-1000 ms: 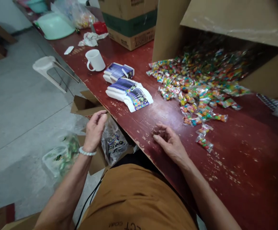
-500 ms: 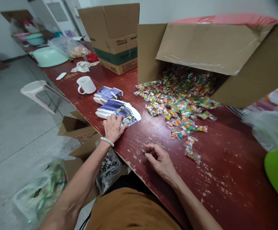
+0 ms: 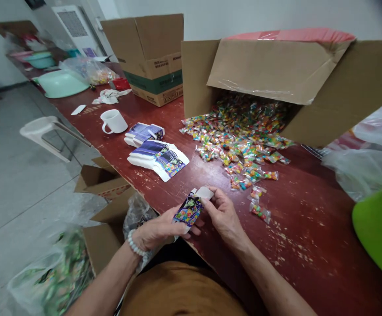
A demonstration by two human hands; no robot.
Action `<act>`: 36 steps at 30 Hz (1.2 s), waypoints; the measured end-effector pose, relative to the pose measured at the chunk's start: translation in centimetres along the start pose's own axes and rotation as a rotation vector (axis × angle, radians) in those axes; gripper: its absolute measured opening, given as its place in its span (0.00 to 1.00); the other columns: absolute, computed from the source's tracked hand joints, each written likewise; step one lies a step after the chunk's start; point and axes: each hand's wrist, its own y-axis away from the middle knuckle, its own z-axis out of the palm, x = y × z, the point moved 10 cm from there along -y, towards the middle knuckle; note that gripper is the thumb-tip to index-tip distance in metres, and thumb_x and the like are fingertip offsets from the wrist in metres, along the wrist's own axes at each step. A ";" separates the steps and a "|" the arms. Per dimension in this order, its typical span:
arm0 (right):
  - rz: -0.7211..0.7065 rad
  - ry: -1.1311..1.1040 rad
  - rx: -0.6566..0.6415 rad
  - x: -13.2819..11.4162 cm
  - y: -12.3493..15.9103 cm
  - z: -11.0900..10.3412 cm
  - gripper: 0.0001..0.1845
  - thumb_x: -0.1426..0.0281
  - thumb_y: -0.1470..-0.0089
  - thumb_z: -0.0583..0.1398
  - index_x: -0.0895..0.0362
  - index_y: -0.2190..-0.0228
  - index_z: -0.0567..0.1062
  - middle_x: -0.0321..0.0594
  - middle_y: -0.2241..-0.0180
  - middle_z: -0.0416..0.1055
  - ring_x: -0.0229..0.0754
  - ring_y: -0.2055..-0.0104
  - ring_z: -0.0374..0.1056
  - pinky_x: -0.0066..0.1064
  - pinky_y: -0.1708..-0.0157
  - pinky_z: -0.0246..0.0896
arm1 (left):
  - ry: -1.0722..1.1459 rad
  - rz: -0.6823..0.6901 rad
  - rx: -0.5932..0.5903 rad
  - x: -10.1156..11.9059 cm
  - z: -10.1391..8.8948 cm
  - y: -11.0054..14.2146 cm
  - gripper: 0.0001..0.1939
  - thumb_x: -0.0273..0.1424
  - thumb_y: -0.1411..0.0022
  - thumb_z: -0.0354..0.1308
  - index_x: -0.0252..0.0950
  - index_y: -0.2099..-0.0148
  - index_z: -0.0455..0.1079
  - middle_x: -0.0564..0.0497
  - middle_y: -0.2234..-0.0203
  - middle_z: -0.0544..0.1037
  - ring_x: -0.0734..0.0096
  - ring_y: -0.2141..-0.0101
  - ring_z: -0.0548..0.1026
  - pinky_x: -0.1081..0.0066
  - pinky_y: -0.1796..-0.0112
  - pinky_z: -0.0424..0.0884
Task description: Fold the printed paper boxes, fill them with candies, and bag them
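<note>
My left hand (image 3: pixel 164 228) grips a small printed candy box (image 3: pixel 188 211), purple and black with colourful round shapes. Its white end flap (image 3: pixel 205 193) stands up, and my right hand (image 3: pixel 222 215) pinches that end between thumb and fingers. Beyond the hands lies a fanned stack of flat candy boxes (image 3: pixel 159 158), with a bundle of similar flat boxes (image 3: pixel 144 134) behind it. Small clear packets of coloured candies (image 3: pixel 243 149) spill across the table to the right of the hands, the nearest a packet (image 3: pixel 259 211) beside my right forearm.
The packets come from a large open carton (image 3: pixel 259 72) on the red table (image 3: pixel 302 228). A white mug (image 3: pixel 113 121) and another carton (image 3: pixel 154 66) stand farther back. A green tub (image 3: pixel 381 224) is at right. Open cartons (image 3: pixel 101 177) and a plastic bag (image 3: pixel 52 272) sit below the table's left edge.
My left hand has left the stack of flat boxes and come back toward my body with one box. My right hand has met it and now holds the flap end.
</note>
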 end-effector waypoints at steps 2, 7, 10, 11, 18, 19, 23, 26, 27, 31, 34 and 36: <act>-0.001 0.038 -0.117 -1.0 0.6 1.2 0.12 0.66 0.43 0.60 0.52 0.56 0.72 0.36 0.65 0.73 0.38 0.65 0.69 0.29 0.64 0.67 | 0.128 -0.034 -0.176 -0.5 2.3 0.1 0.29 0.48 0.52 0.69 0.32 0.55 0.73 0.40 0.63 0.80 0.57 0.62 0.79 0.62 0.57 0.70; 0.114 -0.047 -0.346 -1.5 2.3 3.4 0.29 0.64 0.43 0.61 0.46 0.42 0.62 0.37 0.61 0.72 0.38 0.66 0.72 0.30 0.68 0.70 | 0.198 -0.037 -0.247 -0.6 3.6 -0.5 0.27 0.49 0.56 0.71 0.31 0.62 0.77 0.42 0.71 0.80 0.60 0.71 0.79 0.66 0.66 0.73; 0.087 -0.075 -0.325 -1.5 2.3 3.2 0.39 0.65 0.46 0.64 0.46 0.37 0.54 0.39 0.56 0.72 0.41 0.59 0.73 0.33 0.63 0.72 | 0.148 0.029 -0.164 0.0 3.1 -0.7 0.24 0.46 0.55 0.72 0.32 0.63 0.77 0.43 0.73 0.80 0.62 0.72 0.79 0.68 0.67 0.73; 0.058 -0.080 -0.294 -1.6 2.2 2.9 0.39 0.65 0.47 0.65 0.47 0.38 0.55 0.41 0.54 0.71 0.42 0.55 0.72 0.34 0.58 0.71 | 0.145 0.041 -0.122 0.1 2.8 -0.8 0.23 0.45 0.55 0.72 0.32 0.63 0.77 0.44 0.73 0.80 0.62 0.73 0.79 0.68 0.68 0.73; 0.173 -0.229 -0.277 -0.2 2.5 3.1 0.25 0.58 0.46 0.64 0.50 0.48 0.68 0.36 0.67 0.73 0.35 0.78 0.68 0.29 0.77 0.67 | 0.139 0.007 0.080 -0.1 1.1 -1.2 0.19 0.37 0.53 0.73 0.32 0.61 0.74 0.48 0.77 0.79 0.67 0.79 0.77 0.70 0.75 0.74; 0.198 -0.229 -0.295 0.1 2.6 3.3 0.21 0.58 0.45 0.63 0.52 0.51 0.71 0.32 0.74 0.70 0.34 0.82 0.65 0.28 0.80 0.64 | 0.124 0.007 0.103 0.0 1.0 -1.3 0.19 0.36 0.52 0.72 0.32 0.61 0.74 0.48 0.77 0.79 0.68 0.79 0.77 0.70 0.75 0.74; 0.066 -0.014 -0.096 -0.5 1.3 1.1 0.13 0.59 0.45 0.62 0.56 0.65 0.76 0.35 0.76 0.72 0.37 0.76 0.67 0.28 0.75 0.64 | -0.034 0.085 0.216 1.5 0.3 -1.5 0.17 0.36 0.50 0.71 0.31 0.62 0.74 0.48 0.72 0.79 0.71 0.73 0.76 0.74 0.71 0.72; -0.038 0.107 0.053 -1.6 0.5 -0.8 0.13 0.60 0.44 0.61 0.57 0.67 0.77 0.41 0.66 0.76 0.41 0.65 0.71 0.32 0.64 0.67 | -0.142 0.226 0.379 3.2 -0.6 -0.9 0.19 0.33 0.49 0.70 0.35 0.55 0.72 0.48 0.62 0.80 0.68 0.63 0.77 0.73 0.62 0.73; -0.032 0.105 0.067 -1.6 0.3 -1.0 0.13 0.59 0.44 0.61 0.57 0.65 0.77 0.41 0.66 0.76 0.42 0.65 0.71 0.32 0.63 0.67 | -0.143 0.268 0.438 3.5 -0.9 -0.6 0.22 0.33 0.49 0.70 0.37 0.52 0.69 0.49 0.61 0.80 0.68 0.62 0.78 0.71 0.61 0.74; 0.009 0.007 0.142 -1.1 0.4 -1.4 0.24 0.60 0.46 0.64 0.54 0.50 0.68 0.36 0.68 0.75 0.41 0.67 0.71 0.32 0.66 0.67 | -0.150 0.421 0.618 3.9 -1.6 0.6 0.32 0.31 0.48 0.69 0.44 0.43 0.61 0.50 0.60 0.80 0.68 0.64 0.79 0.68 0.61 0.76; -0.051 -0.051 0.156 -1.2 0.7 -1.0 0.20 0.61 0.46 0.64 0.53 0.52 0.70 0.37 0.66 0.75 0.40 0.65 0.71 0.31 0.64 0.68 | -0.201 0.428 0.625 3.9 -1.5 0.7 0.29 0.31 0.46 0.68 0.44 0.43 0.65 0.49 0.55 0.79 0.67 0.60 0.79 0.70 0.59 0.75; -0.086 -0.052 0.130 -1.4 0.8 -0.8 0.14 0.61 0.45 0.63 0.54 0.58 0.74 0.38 0.64 0.75 0.41 0.63 0.71 0.31 0.61 0.67 | -0.184 0.401 0.583 3.8 -1.5 0.4 0.24 0.31 0.46 0.68 0.42 0.47 0.69 0.49 0.57 0.79 0.68 0.61 0.78 0.72 0.60 0.75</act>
